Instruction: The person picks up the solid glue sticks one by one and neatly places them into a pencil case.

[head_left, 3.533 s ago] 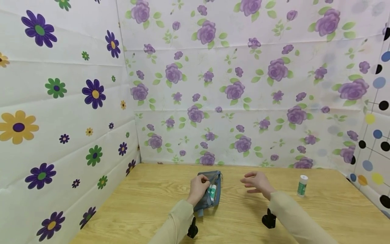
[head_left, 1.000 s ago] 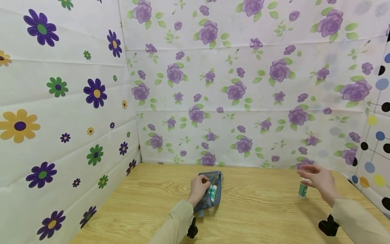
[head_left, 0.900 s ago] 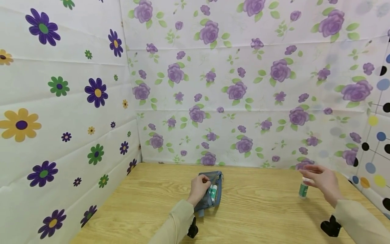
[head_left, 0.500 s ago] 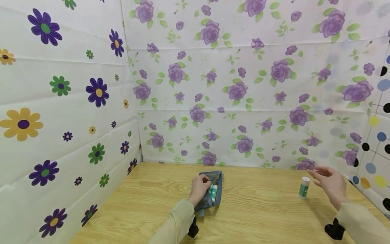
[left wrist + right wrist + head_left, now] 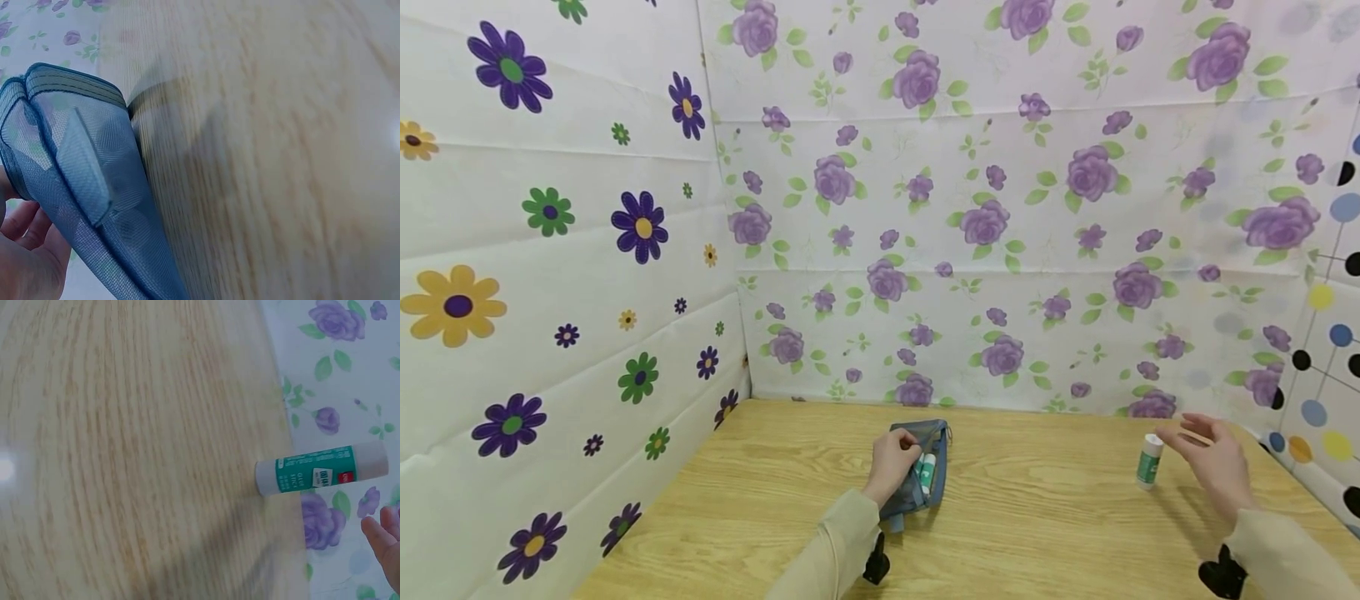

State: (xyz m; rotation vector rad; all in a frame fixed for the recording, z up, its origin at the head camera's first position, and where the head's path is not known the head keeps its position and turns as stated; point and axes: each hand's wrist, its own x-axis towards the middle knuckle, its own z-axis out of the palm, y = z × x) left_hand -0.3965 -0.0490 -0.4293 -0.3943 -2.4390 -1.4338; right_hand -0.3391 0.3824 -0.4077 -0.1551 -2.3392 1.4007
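A blue mesh pouch lies open on the table, with green-and-white glue sticks inside it. My left hand pinches the pouch's left edge; in the left wrist view its fingers curl at the mesh. Another glue stick, white-capped with a green label, stands upright on the right of the table. Just to the right of that stick is my right hand, its fingers loosely spread and holding nothing. The right wrist view shows this stick's label in full, with fingertips beside the cap.
A light wood table carries everything. Behind it hangs a cloth with purple roses, and a daisy-patterned sheet covers the left side. A black wrist camera is strapped under each sleeve.
My right hand has moved from mid-table out to the standing glue stick, passed over its cap and shifted to its right side. The left hand has stayed at the pouch.
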